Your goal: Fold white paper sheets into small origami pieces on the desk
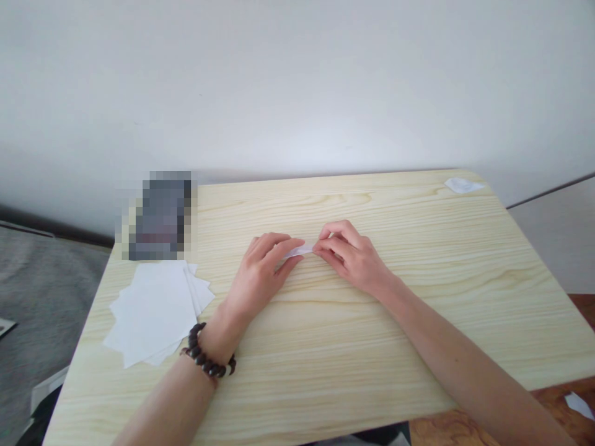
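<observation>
A narrow strip of folded white paper [304,249] lies between my two hands near the middle of the table. My left hand [264,263] holds its left end between thumb and fingers, which cover much of it. At the strip's right tip, my right hand [348,254] pinches the paper with thumb and index finger. A bracelet of dark beads [207,362] circles my left wrist. Left of that wrist, a fanned stack of white paper sheets [153,310] rests on the table.
The pale wood-grain table [288,384] stands against a white wall [297,87]. Behind the sheets lies a blurred dark rectangular object [160,217]. A folded white paper piece [463,185] sits at the far right corner. Another white scrap [579,406] is on the floor at right.
</observation>
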Available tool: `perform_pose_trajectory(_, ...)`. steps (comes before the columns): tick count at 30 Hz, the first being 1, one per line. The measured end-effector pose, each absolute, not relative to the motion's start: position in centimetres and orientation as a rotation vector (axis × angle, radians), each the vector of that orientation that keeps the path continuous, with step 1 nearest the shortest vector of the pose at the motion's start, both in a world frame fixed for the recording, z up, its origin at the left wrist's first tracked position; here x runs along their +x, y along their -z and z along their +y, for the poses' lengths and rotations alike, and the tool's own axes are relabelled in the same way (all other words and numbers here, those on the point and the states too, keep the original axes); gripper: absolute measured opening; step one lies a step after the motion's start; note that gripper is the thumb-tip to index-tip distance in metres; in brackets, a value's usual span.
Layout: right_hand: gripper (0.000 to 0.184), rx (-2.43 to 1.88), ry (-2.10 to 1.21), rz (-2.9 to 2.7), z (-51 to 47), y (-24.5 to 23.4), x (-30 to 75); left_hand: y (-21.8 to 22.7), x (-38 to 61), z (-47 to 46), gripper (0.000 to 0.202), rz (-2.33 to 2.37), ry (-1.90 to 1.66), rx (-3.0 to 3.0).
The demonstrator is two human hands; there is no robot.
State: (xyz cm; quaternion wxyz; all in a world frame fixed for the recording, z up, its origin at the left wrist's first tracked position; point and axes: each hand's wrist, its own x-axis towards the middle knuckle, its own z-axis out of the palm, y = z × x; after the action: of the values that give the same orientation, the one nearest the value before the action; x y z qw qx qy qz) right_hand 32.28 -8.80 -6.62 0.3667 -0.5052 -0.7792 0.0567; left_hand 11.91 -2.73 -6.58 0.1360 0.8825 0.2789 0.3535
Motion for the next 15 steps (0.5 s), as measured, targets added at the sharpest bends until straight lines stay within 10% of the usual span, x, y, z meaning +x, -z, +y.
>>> perform_pose_trajectory(15, 0.009, -1.247, -0.098, -1.965, -8.65, 6.87, 32.73, 6.5, 11.8, -2.31, 0.02, 0.718, -0.98, 2.514)
